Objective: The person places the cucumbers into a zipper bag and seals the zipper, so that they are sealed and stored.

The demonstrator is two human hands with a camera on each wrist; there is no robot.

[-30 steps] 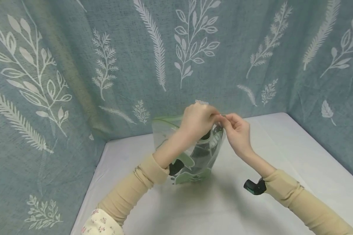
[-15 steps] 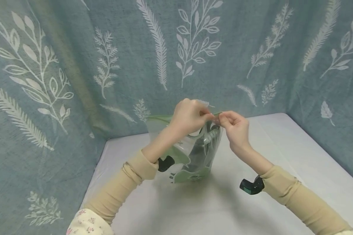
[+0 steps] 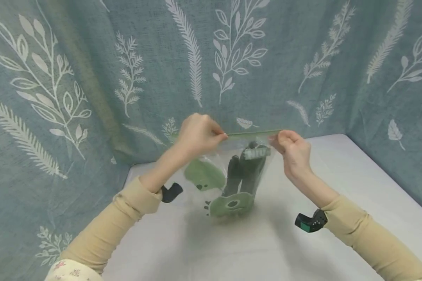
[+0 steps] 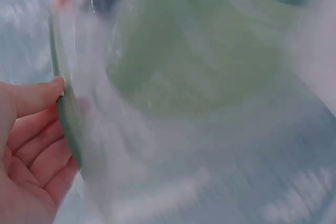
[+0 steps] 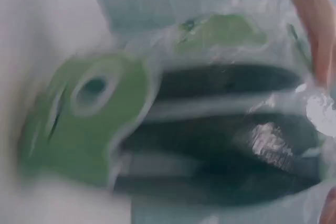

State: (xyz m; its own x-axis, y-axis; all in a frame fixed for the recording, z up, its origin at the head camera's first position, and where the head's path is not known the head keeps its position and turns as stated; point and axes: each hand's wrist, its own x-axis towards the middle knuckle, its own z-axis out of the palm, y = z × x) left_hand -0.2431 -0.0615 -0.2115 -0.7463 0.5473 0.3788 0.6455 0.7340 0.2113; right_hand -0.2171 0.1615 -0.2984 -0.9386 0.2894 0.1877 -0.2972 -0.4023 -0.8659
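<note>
A clear zip bag (image 3: 232, 206) with green cartoon animal prints stands upright over the white table. Dark, elongated objects (image 3: 233, 175) show through its right half; their kind is unclear. My left hand (image 3: 197, 134) pinches the green zip strip (image 3: 253, 134) along the top edge, left of the middle. In the left wrist view, thumb and fingers (image 4: 39, 98) clasp that strip from both sides. At the bag's top right corner, my right hand (image 3: 296, 154) holds the edge between thumb and fingers. The right wrist view shows the dark contents (image 5: 226, 137) through the plastic, blurred.
A white cloth covers the table (image 3: 232, 257). Behind and on both sides hangs a blue-green curtain (image 3: 154, 70) with white leaf prints. Black wrist cameras (image 3: 311, 221) stick out below both forearms.
My left hand has slid leftward along the zip strip, away from the right hand. The top edge is now stretched straighter, and the bag's front faces the head camera. The right hand shifted slightly right.
</note>
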